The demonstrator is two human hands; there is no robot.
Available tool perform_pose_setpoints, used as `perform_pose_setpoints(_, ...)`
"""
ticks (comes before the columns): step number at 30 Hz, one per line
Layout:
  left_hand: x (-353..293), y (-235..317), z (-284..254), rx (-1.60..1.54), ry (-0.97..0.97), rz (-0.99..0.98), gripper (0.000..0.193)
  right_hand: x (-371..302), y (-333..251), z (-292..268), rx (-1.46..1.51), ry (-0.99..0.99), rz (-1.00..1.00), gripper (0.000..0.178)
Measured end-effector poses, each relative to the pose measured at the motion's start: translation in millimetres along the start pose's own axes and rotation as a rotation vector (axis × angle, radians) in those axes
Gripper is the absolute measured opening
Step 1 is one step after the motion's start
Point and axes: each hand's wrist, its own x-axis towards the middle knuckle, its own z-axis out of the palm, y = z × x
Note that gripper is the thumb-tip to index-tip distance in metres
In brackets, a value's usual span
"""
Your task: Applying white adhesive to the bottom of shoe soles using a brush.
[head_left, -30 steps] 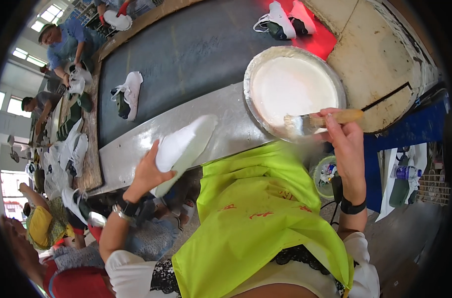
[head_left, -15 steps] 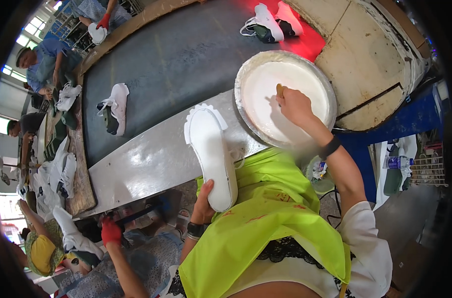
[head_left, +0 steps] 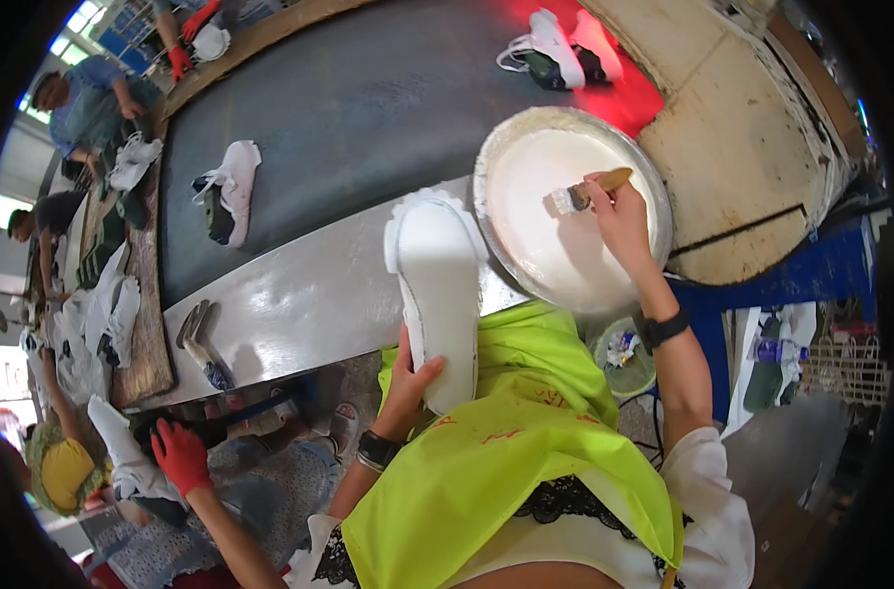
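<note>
My left hand (head_left: 405,391) grips a white shoe (head_left: 437,285) by the heel end, thumb on top. Its pale underside faces up, and a scalloped rim edges the toe, which points away from me over the metal table edge. My right hand (head_left: 624,224) is closed round the wooden handle of a flat paintbrush (head_left: 569,200). White-coated bristles point left over a round basin (head_left: 484,167) of white liquid. Whether the bristle tips touch the liquid I cannot tell.
A dark conveyor belt (head_left: 349,128) carries one shoe (head_left: 233,196) at left and a pair (head_left: 555,49) under red light. A pincer-like tool (head_left: 202,344) lies on the metal edge (head_left: 280,294). A red-gloved co-worker's hand (head_left: 182,458) is at lower left. A pale green bin (head_left: 626,358) stands below.
My right hand has turned, bringing the brush's bristles into sight above the basin. The shoe has tilted more upright. The pincer-like tool now lies on the metal edge; the co-worker's red glove moved left.
</note>
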Motion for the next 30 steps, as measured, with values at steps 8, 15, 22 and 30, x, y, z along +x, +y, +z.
perform_pose_setpoints(8,0.8,0.7,5.8,0.052,-0.025,0.027,0.094,-47.3,-98.6,57.9,0.582,-0.393,0.039,0.021)
perform_pose_setpoints(15,-4.0,12.3,13.3,0.158,-0.078,0.052,0.093,-1.2,-110.5,77.1,0.105,-0.189,-0.109,0.028)
perform_pose_setpoints(22,-4.2,16.3,12.8,0.177,-0.070,0.066,0.092,-76.3,-85.3,50.2,0.021,-0.046,0.072,0.030)
perform_pose_setpoints(30,-1.6,7.3,19.2,0.258,-0.031,0.107,0.098,-37.8,-107.4,81.4,0.277,0.097,-0.106,0.025)
